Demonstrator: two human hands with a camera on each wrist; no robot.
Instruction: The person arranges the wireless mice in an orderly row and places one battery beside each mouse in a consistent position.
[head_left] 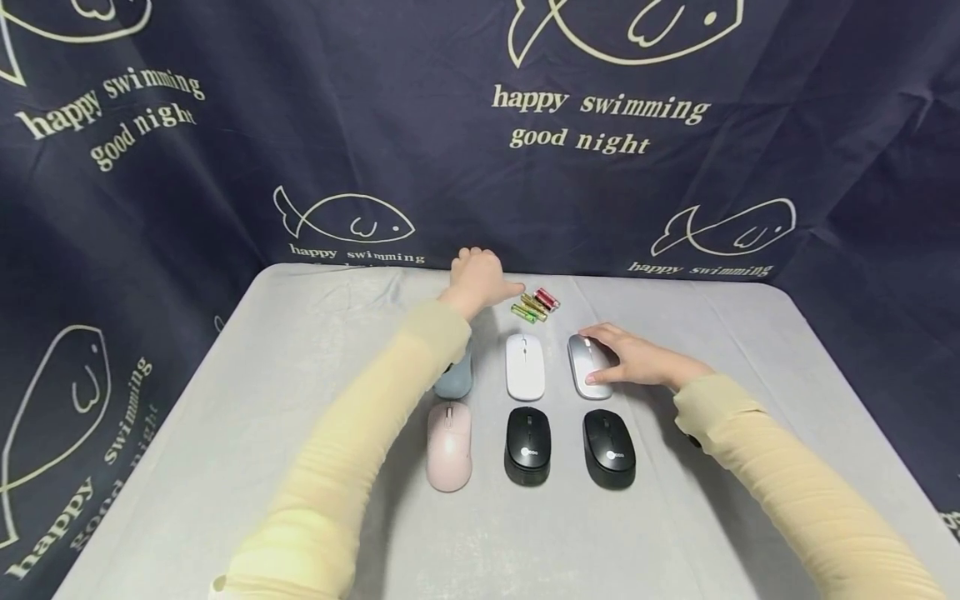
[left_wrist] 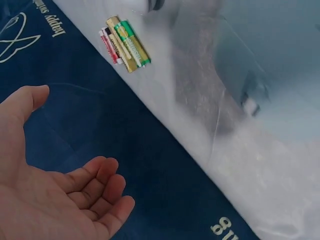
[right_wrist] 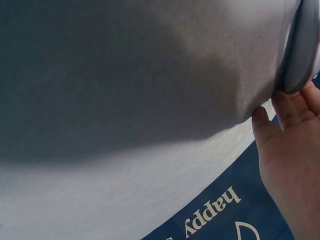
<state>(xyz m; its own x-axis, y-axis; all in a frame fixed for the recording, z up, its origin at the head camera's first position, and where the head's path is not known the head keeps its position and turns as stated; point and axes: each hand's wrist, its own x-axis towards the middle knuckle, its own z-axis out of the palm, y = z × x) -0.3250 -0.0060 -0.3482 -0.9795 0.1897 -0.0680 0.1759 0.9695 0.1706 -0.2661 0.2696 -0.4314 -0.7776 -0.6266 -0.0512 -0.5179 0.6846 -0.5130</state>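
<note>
My left hand (head_left: 478, 277) is over the far part of the table, just left of a small cluster of batteries (head_left: 535, 306). In the left wrist view its fingers (left_wrist: 95, 192) are loosely bent, the palm holds nothing, and the thumb is apart from them. My right hand (head_left: 637, 356) holds a grey mouse (head_left: 587, 367) at the right of the far row, thumb at its near part and fingers at its far end. The right wrist view shows the fingertips against the side of that mouse (right_wrist: 300, 50). A white mouse (head_left: 525, 367) lies left of it.
A blue-grey mouse (head_left: 455, 379) is partly hidden by my left sleeve. Nearer me lie a pink mouse (head_left: 449, 447) and two black mice, one in the middle (head_left: 528, 446) and one at right (head_left: 609, 448). A dark blue curtain (head_left: 465, 150) hangs behind the table (head_left: 570, 550).
</note>
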